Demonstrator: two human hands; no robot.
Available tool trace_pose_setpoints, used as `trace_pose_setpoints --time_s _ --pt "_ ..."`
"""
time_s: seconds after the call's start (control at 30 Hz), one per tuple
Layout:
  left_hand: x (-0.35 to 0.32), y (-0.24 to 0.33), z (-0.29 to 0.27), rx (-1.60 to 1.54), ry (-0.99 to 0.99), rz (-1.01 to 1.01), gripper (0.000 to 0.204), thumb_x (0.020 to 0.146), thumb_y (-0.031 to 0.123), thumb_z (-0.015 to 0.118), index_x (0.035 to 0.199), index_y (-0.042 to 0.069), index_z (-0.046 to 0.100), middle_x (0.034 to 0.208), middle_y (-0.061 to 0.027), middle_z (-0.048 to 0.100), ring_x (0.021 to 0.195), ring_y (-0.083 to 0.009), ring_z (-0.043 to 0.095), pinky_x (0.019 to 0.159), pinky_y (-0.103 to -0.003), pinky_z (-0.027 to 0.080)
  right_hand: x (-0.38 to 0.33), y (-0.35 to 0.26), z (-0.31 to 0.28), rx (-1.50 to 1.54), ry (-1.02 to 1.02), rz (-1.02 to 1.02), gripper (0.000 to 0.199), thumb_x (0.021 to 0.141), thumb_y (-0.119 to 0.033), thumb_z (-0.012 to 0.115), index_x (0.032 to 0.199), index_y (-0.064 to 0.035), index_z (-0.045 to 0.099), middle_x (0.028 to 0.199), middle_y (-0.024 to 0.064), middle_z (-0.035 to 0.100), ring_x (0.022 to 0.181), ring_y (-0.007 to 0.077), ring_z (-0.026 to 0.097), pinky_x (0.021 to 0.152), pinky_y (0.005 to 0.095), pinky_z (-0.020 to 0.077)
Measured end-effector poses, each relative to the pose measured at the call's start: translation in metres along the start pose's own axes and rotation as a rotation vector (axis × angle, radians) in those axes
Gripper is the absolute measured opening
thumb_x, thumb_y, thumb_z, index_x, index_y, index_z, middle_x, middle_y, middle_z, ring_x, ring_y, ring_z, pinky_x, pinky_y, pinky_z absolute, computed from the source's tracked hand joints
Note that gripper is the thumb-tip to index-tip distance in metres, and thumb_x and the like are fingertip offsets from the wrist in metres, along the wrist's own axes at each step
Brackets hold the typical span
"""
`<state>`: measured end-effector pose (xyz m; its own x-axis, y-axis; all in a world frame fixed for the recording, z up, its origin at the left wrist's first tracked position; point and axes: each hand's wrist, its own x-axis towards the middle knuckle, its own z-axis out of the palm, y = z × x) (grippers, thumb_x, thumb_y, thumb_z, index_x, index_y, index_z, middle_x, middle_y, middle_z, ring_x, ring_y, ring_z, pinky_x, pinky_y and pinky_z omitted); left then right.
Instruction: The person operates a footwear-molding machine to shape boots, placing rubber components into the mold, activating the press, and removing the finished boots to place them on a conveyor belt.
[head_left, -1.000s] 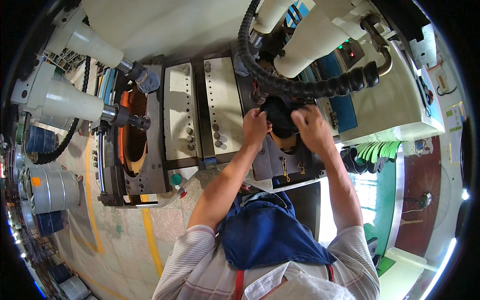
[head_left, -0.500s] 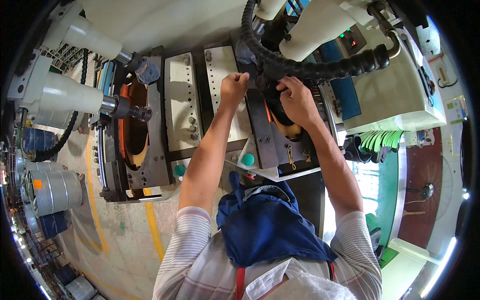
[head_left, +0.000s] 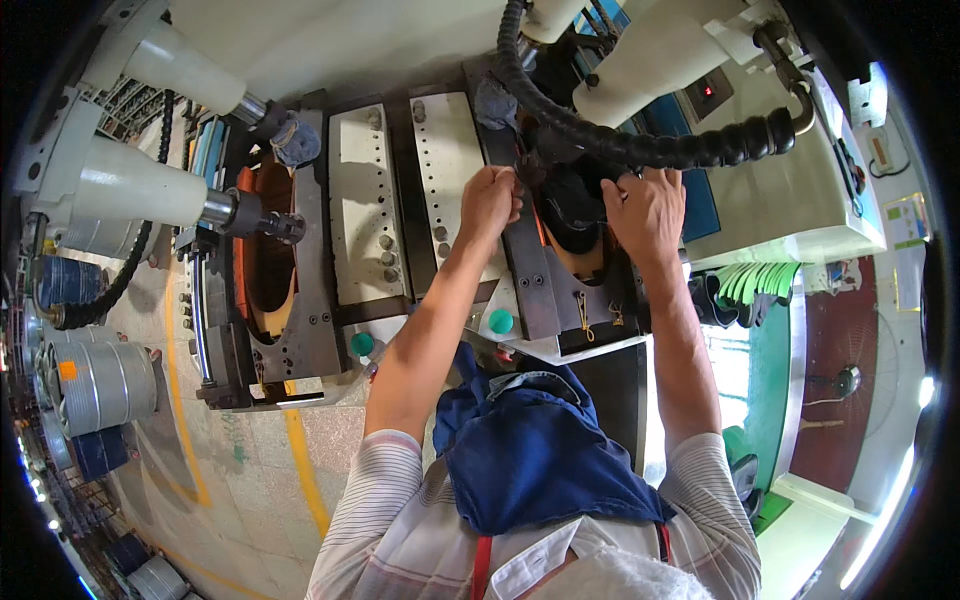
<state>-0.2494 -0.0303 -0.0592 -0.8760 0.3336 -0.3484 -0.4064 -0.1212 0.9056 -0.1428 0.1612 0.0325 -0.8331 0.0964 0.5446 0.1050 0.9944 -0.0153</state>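
In the right-hand station of the machine sits a black shoe [head_left: 573, 205], its far part in the shadow under a ribbed black hose [head_left: 650, 143]. My right hand [head_left: 650, 215] is at the shoe's right side, thumb apart from the fingers, with nothing seen in its grasp. To the left of the shoe, my left hand [head_left: 490, 205] is closed beside the dark metal side plate [head_left: 525, 270]. Its curled fingers hide whatever may be in them. An orange-and-tan cradle [head_left: 588, 262] shows below the shoe.
On the left, another station [head_left: 272, 255] has an orange-lined hollow, with press cylinders [head_left: 150, 190] beside it. Two green buttons [head_left: 501, 321] [head_left: 361, 343] face me. Green-topped strips [head_left: 755, 282] hang at the right. Metal drums [head_left: 105, 385] stand on the floor at the left.
My right hand has moved right, off the front of the shoe, uncovering more of it. My left hand has shifted slightly right and nearer. The small panel's green light no longer shows; a red one does.
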Motion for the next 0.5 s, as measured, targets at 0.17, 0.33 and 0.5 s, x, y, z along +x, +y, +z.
trace_pose_setpoints --time_s 0.17,0.33,0.5 --pt "-0.024 -0.015 0.03 -0.004 -0.195 -0.147 0.022 0.096 0.032 0.071 0.098 0.013 0.061 0.085 -0.0002 0.064 0.069 -0.0097 0.064 0.058 -0.026 0.055 0.003 0.028 0.024 0.339 -0.365 0.062 0.023 0.083 -0.01 0.07 0.104 -0.0048 0.078 0.111 0.0182 0.072 0.106 0.0415 0.066 0.093 0.0456 0.0525" --pt "-0.008 -0.035 0.052 -0.082 0.088 0.014 0.031 0.098 0.031 0.072 0.086 0.005 0.06 0.07 -0.0036 0.061 0.057 -0.0117 0.062 0.045 -0.027 0.049 0.005 -0.01 0.03 0.392 -0.458 -0.032 0.032 0.082 -0.003 0.064 0.112 -0.0032 0.075 0.114 0.0216 0.071 0.106 0.0433 0.066 0.093 0.0468 0.0528" --pt "0.023 -0.061 0.001 -0.212 0.094 -0.044 0.024 0.1 0.019 0.065 0.085 0.002 0.06 0.068 -0.0059 0.061 0.049 -0.0136 0.058 0.042 -0.028 0.048 0.029 0.011 0.046 0.732 -0.375 0.401 0.025 0.087 -0.012 0.065 0.106 -0.0011 0.077 0.102 0.0277 0.073 0.099 0.0425 0.071 0.084 0.0467 0.0553"
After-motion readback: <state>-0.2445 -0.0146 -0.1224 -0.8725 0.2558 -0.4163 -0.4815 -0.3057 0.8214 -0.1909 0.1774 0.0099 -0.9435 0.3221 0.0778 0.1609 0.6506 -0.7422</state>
